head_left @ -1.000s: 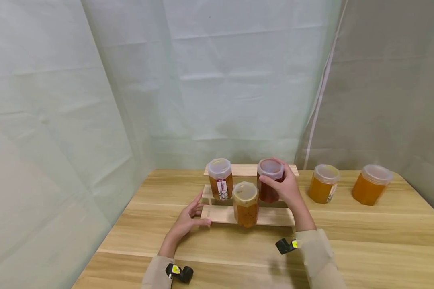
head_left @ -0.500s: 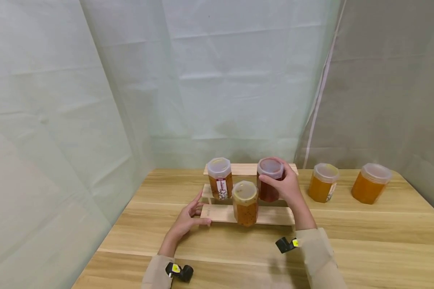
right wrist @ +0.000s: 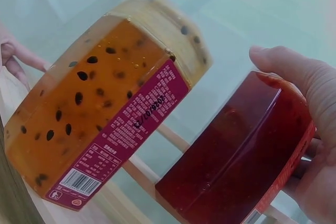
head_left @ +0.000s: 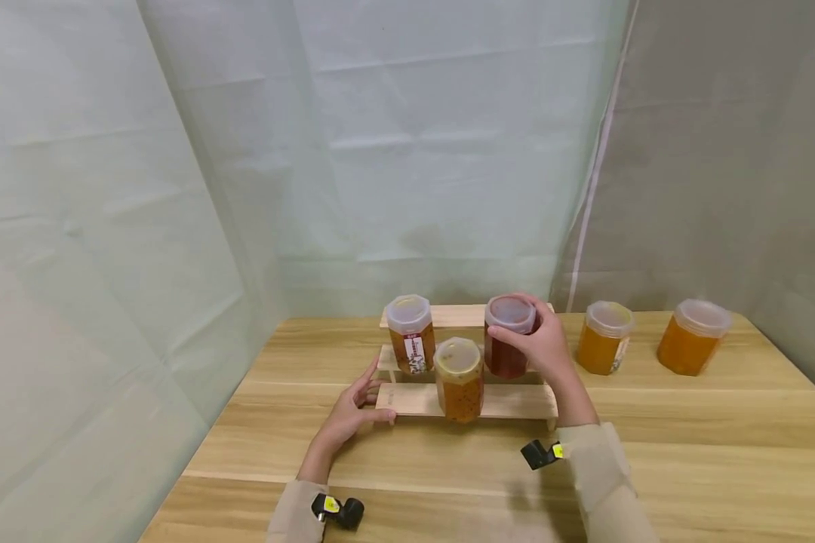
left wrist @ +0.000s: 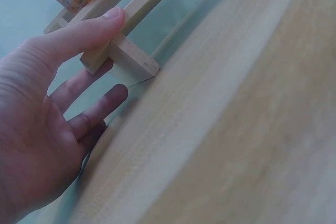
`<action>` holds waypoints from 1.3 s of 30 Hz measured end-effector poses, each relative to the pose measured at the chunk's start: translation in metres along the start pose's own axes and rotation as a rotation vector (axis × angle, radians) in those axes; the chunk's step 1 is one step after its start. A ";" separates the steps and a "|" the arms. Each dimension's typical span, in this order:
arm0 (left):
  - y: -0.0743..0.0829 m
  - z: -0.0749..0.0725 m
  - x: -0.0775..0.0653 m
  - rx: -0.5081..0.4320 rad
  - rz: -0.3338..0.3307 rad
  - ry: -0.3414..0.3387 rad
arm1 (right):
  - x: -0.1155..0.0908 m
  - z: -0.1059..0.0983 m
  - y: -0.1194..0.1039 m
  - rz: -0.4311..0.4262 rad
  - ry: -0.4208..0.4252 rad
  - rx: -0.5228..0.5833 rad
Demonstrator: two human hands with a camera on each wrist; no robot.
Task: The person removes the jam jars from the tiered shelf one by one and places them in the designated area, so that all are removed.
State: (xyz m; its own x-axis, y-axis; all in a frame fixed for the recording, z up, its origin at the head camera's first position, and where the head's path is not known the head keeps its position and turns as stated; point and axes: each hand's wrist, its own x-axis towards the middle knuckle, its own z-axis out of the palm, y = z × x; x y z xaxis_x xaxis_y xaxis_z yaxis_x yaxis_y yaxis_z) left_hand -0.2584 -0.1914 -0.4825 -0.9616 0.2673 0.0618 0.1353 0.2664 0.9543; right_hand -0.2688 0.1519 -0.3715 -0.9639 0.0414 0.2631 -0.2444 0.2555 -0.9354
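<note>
My left hand (head_left: 345,416) holds the left end of a tiered wooden rack (head_left: 407,400), its thumb (left wrist: 113,14) on the front plank and fingers behind. A dark red jar (head_left: 505,357) stands on the middle tier at the right, with my right hand (head_left: 543,343) gripping it around its lid and side. On the same tier, at the left, is an amber jar (head_left: 413,348) with a white and maroon label. An orange jar with dark seeds (right wrist: 79,98) stands on the front plank, near the middle. The red jar's base is partly hidden in the head view.
Two more orange jars, a labelled one (head_left: 604,343) and a wider-looking one (head_left: 693,339), stand on the wooden table (head_left: 686,467) right of the rack. Pale cloth walls (head_left: 448,188) close in behind and at the sides.
The red jar and my right hand have shifted slightly to the right relative to the rack. The left hand stays at the rack's end. The head view has turned a little.
</note>
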 end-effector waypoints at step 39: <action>0.000 0.005 0.008 -0.022 0.016 -0.026 | -0.038 -0.145 0.012 -0.014 0.179 -0.212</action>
State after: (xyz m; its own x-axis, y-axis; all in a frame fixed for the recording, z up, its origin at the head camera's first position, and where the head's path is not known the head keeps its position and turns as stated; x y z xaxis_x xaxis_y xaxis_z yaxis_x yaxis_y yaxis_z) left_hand -0.2648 -0.1848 -0.4831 -0.9529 0.2951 0.0699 0.1451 0.2412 0.9596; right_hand -0.2194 0.2939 -0.3589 -0.9218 0.2021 0.3309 -0.2118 0.4525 -0.8663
